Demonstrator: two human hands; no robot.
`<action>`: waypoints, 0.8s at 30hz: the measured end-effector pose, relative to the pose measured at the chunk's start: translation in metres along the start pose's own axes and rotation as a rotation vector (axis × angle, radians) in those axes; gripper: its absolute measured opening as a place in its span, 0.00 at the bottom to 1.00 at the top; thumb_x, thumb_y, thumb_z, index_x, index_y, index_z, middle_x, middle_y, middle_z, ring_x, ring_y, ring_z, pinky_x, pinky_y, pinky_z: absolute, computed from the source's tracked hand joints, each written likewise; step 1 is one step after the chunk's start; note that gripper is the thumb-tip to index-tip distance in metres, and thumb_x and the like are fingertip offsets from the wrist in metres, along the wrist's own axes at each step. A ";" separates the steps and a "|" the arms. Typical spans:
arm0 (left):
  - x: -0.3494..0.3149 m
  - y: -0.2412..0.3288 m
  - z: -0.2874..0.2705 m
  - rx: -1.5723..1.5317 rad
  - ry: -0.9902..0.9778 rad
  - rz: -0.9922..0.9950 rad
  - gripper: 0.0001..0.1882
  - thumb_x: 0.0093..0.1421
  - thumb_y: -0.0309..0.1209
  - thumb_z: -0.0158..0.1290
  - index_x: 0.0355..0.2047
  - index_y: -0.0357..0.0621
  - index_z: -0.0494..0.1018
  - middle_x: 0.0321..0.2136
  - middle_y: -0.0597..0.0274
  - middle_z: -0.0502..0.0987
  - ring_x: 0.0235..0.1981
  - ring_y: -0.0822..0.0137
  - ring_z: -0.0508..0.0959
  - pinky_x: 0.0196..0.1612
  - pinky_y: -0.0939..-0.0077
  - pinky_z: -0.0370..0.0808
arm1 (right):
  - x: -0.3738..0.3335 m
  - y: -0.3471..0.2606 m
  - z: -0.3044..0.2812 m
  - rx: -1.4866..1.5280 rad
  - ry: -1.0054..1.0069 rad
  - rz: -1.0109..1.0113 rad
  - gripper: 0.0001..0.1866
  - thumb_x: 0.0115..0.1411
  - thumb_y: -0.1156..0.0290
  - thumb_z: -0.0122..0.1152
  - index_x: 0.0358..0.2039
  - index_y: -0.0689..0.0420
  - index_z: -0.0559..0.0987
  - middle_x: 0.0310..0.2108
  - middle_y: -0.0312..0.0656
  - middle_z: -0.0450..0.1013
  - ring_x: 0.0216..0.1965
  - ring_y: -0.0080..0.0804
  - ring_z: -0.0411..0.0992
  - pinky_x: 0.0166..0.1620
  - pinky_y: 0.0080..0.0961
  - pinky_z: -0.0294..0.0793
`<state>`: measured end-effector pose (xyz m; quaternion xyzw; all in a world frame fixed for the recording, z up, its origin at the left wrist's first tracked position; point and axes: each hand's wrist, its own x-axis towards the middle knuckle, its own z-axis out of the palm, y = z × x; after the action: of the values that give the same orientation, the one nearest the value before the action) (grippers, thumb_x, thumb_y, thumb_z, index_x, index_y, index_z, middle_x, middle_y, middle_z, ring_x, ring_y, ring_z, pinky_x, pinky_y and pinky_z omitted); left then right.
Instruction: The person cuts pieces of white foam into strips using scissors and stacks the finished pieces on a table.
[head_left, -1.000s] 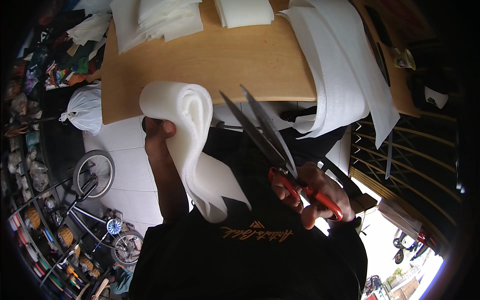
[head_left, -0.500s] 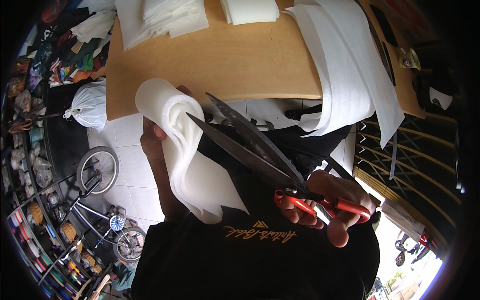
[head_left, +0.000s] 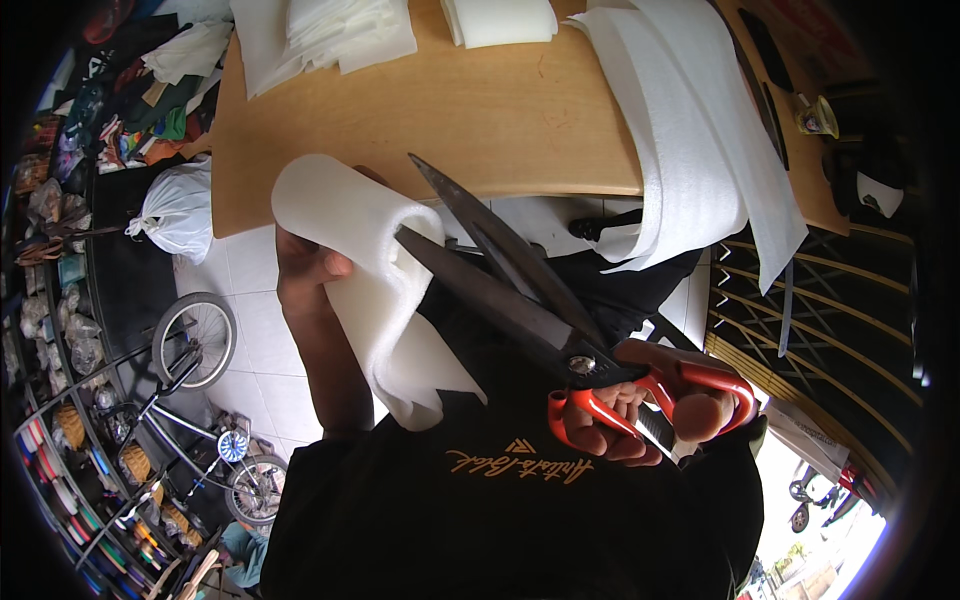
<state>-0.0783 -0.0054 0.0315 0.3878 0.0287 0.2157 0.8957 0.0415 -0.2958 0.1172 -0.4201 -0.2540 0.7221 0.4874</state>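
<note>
Centre left of the frame, a folded white foam strip hangs in the left hand, thumb pressed against it, forearm upright below. Folding looks done; no finished cut shows across the fold. Over at centre right, the right hand grips large red-handled metal scissors, blades parted, aimed up and left, the lower tip at the fold; inside or just in front, I can't tell. Stacked white sheets lie upper left on the brown wooden tabletop; a long white sheet drapes upper right, apparently unworked.
</note>
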 end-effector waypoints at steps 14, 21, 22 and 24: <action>0.000 0.038 -0.021 0.402 -0.105 -0.030 0.36 0.35 0.29 0.70 0.45 0.30 0.69 0.38 0.47 0.77 0.36 0.58 0.79 0.42 0.68 0.75 | -0.012 -0.020 -0.005 -0.195 -0.012 0.159 0.37 0.49 0.32 0.55 0.32 0.60 0.72 0.12 0.35 0.67 0.13 0.26 0.69 0.18 0.23 0.66; 0.022 0.026 -0.006 0.323 -0.467 0.091 0.34 0.36 0.31 0.67 0.45 0.32 0.69 0.36 0.29 0.72 0.34 0.46 0.77 0.35 0.62 0.77 | -0.014 -0.011 -0.002 -0.160 0.056 0.086 0.30 0.55 0.39 0.58 0.32 0.59 0.72 0.12 0.35 0.67 0.11 0.26 0.68 0.14 0.21 0.66; 0.024 0.026 -0.004 0.325 -0.498 0.093 0.34 0.36 0.31 0.67 0.45 0.33 0.69 0.35 0.28 0.71 0.34 0.45 0.77 0.33 0.62 0.77 | -0.014 -0.011 -0.002 -0.178 0.059 0.085 0.30 0.55 0.40 0.58 0.32 0.59 0.72 0.13 0.35 0.67 0.10 0.26 0.68 0.13 0.21 0.66; 0.027 0.025 -0.001 0.295 -0.547 0.098 0.34 0.36 0.31 0.66 0.46 0.35 0.69 0.35 0.28 0.71 0.32 0.45 0.77 0.29 0.62 0.77 | -0.014 -0.011 -0.002 -0.200 0.060 0.085 0.30 0.55 0.39 0.58 0.31 0.59 0.72 0.12 0.35 0.67 0.10 0.26 0.68 0.13 0.21 0.65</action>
<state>-0.0634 0.0214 0.0516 0.5581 -0.2012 0.1399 0.7927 0.0508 -0.3044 0.1302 -0.4984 -0.2923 0.7003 0.4192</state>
